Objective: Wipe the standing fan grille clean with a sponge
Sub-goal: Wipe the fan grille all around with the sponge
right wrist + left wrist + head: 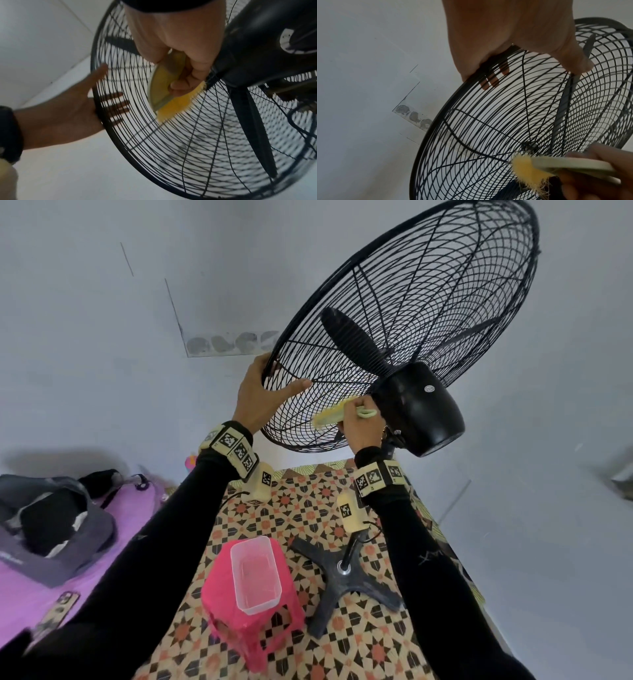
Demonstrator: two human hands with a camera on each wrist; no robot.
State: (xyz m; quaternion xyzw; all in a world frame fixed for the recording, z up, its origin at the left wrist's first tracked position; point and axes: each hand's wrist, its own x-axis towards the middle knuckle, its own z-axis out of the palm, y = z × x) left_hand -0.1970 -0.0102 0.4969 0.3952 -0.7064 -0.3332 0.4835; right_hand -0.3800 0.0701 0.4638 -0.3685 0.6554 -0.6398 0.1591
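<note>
- The black fan grille (411, 313) is seen tilted, with its back side turned to the person
- The rim of the grille is held by the left hand (262, 395); the thumb is laid on the back wires and the fingers (118, 102) are wrapped over to the front, seen through the wires
- A yellow sponge (334, 414) is gripped tight in the right hand (361, 428), bent by the curled fingers
- The sponge is pressed on the back wires, just beside the black motor housing (423, 409)
- 1 dark fan blade (352, 344) is seen inside the grille
- The fan base (342, 573) is set on a patterned floor mat (363, 645)
- A clear plastic tub (255, 573) is placed on a pink stool (246, 625), near the base
- A purple cover (20, 604) with a dark bag (51, 525) on it is seen at the left
</note>
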